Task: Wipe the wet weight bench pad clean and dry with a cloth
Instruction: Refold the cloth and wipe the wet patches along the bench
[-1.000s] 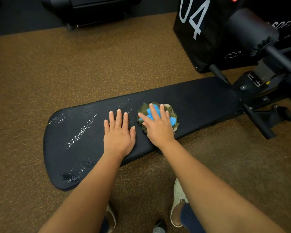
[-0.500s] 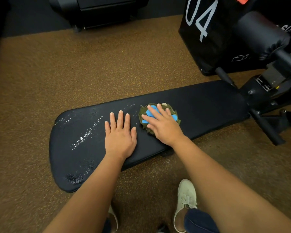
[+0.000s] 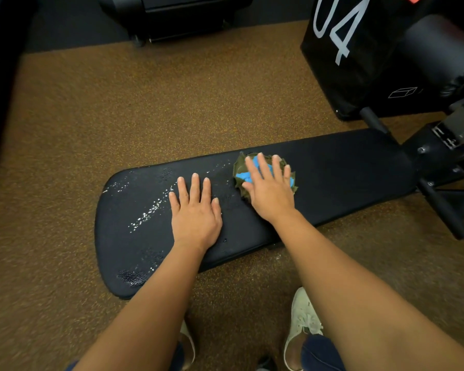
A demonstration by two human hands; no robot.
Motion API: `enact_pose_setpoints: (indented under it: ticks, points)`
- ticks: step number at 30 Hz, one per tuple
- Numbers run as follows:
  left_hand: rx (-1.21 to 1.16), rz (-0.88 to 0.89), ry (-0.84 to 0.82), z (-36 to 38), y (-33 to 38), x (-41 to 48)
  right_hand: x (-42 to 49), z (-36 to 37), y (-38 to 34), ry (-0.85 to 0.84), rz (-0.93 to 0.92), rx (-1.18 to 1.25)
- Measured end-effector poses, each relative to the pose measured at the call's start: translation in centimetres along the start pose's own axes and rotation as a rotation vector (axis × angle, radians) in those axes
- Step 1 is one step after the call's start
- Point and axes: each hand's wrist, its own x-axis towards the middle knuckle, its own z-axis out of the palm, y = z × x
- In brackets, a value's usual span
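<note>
Partly wet black bench pad (image 3: 332,170), droplets (image 3: 145,215) left, cloth (image 3: 239,170) bunched

Head-worn, downward (close over bench pad (image 3: 346,170))

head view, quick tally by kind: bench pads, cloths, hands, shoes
long black padded weight bench pad: 1
bunched green and blue cloth: 1
hands: 2, left hand flat on the pad, right hand pressing the cloth
pale shoes: 2
total: 6
</note>
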Motion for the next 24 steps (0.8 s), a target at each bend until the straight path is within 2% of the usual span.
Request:
enact_pose_setpoints:
  ticks: [2, 3, 7, 8, 12, 14, 16, 19, 20, 24]
  points:
    - [0.006, 0.004, 0.004, 0.1, -0.2, 0.0, 0.5, 0.0, -1.6, -0.008, 0.133, 0.027]
    - [0.008, 0.006, 0.009, 0.1, -0.2, 0.0, 0.5, 0.0, -2.4, -0.003, 0.132, 0.037]
    - [0.007, 0.005, 0.03, 0.2, -0.2, -0.1, -0.7, 0.2, -1.8, 0.015, -0.145, 0.01]
    - [0.008, 0.007, 0.027, 0.2, -0.2, -0.1, -0.8, 0.3, -1.3, 0.026, -0.155, -0.002]
    - [0.004, 0.006, 0.023, 0.2, -0.2, -0.1, 0.7, 0.5, -2.1, 0.016, 0.114, 0.028]
    - [0.007, 0.004, 0.023, 0.3, -0.1, -0.1, 1.3, 0.4, -3.5, 0.021, 0.138, 0.04]
    - [0.012, 0.003, 0.024, 0.3, -0.2, 0.0, 1.3, 0.4, -3.8, 0.04, 0.028, 0.019]
    - [0.01, -0.001, 0.027, 0.3, -0.2, 0.0, 0.7, 0.3, -1.7, 0.043, -0.23, 0.005]
    - [0.005, 0.0, 0.028, 0.3, -0.2, 0.0, 0.7, 0.2, -1.0, 0.045, -0.256, 0.0]
    - [-0.006, 0.008, 0.011, 0.2, -0.3, 0.0, 1.8, 0.1, -1.2, 0.023, -0.012, 0.013]
